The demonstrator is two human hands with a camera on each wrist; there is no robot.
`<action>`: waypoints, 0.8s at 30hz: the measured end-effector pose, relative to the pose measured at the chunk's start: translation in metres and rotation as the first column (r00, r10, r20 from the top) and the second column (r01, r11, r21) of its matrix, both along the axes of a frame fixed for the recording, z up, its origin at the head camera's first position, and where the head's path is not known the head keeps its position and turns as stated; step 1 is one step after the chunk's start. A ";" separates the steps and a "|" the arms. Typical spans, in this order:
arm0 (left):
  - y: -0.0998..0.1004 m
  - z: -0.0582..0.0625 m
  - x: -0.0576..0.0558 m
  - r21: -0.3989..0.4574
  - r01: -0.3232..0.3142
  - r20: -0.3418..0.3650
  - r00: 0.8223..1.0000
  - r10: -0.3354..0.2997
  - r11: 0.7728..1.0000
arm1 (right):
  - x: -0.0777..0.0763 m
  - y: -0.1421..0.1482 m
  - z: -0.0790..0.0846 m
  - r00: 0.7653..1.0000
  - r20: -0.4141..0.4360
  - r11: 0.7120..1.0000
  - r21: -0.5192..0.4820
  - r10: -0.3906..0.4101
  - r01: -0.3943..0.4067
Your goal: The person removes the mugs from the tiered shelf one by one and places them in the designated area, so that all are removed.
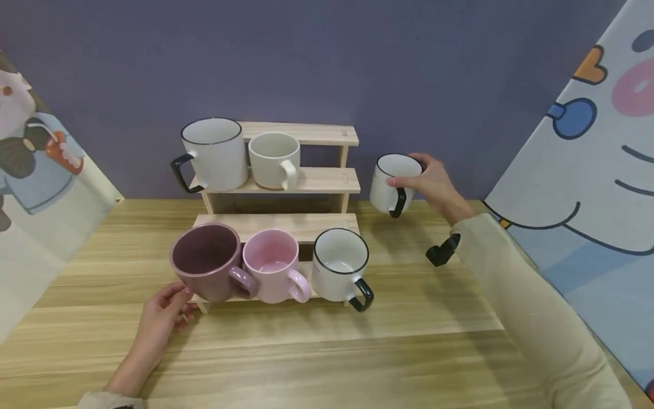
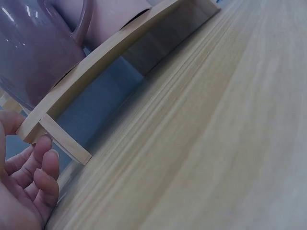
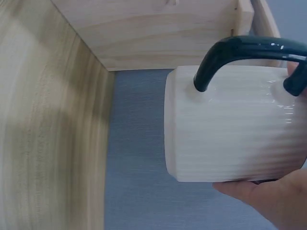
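Nearest the right wrist camera, a white mug [image 3: 235,124] with a black rim and handle is held above the counter [image 1: 409,352], near its back edge and short of its back right corner. The person's right grip [image 1: 434,184] holds it by the upper body, thumb and fingers on opposite sides; the left grip [image 1: 162,315] pinches the front left corner of the wooden rack [image 1: 327,180]. Good handling would mean keeping the mug level, its handle clear of the rack's right end, and steadying the rack without nudging the mauve mug [image 1: 206,278] just above the left thumb. Beside that mug, on the lowest tier, stand a pink mug [image 1: 271,284] and a black-rimmed mug [image 1: 329,281]; a large mug [image 1: 219,165] and a cream mug [image 1: 265,167] stand higher up, toward the counter's back edge. Small marks [image 1: 344,133] on the upper boards' right ends are too faint to read, and no brand is legible. A cartoon panel [image 1: 567,193] borders the counter's right edge.
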State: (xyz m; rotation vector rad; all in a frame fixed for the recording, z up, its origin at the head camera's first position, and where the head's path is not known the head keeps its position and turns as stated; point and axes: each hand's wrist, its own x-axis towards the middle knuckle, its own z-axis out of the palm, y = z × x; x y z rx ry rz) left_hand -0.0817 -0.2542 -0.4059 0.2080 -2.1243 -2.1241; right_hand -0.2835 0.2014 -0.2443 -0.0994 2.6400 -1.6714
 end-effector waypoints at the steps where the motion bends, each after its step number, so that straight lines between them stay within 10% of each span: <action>1: 0.000 0.000 0.000 -0.004 -0.002 -0.001 1.000 0.001 1.000 | -0.001 0.000 -0.002 1.000 0.002 1.000 -0.002 -0.003 0.003; 24: 0.001 -0.002 0.000 0.002 0.000 -0.011 1.000 0.000 1.000 | -0.013 0.004 -0.049 0.999 -0.029 0.999 0.014 -0.045 0.046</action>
